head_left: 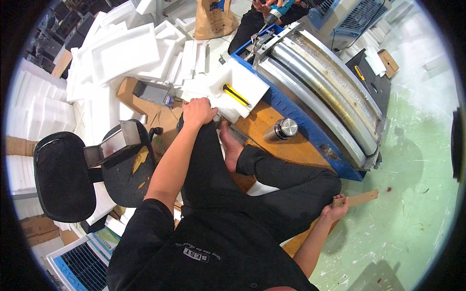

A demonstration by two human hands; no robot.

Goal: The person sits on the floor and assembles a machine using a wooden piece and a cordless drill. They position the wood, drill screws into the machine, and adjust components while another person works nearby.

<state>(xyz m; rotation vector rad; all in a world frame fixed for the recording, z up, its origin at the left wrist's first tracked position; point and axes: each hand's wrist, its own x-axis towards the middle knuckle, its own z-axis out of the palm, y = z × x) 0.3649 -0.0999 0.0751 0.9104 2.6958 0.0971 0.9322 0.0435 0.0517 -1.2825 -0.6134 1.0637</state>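
Observation:
My left hand rests on my raised knee, fingers draped over it with their tips partly hidden; I see nothing held in it. Just beyond it, a yellow utility knife lies on a white foam block. On my other side, my right hand is closed around one end of a flat brown strip, which looks like cardboard or wood. The strip points out to the right over the green floor. A steel flask stands on the brown board in front of my bare foot.
A blue-framed machine with long metal rollers spans the front right. Another yellow knife lies behind it. White foam pieces pile up at the far left. A black chair stands at left. Ahead, another person's hand holds a drill.

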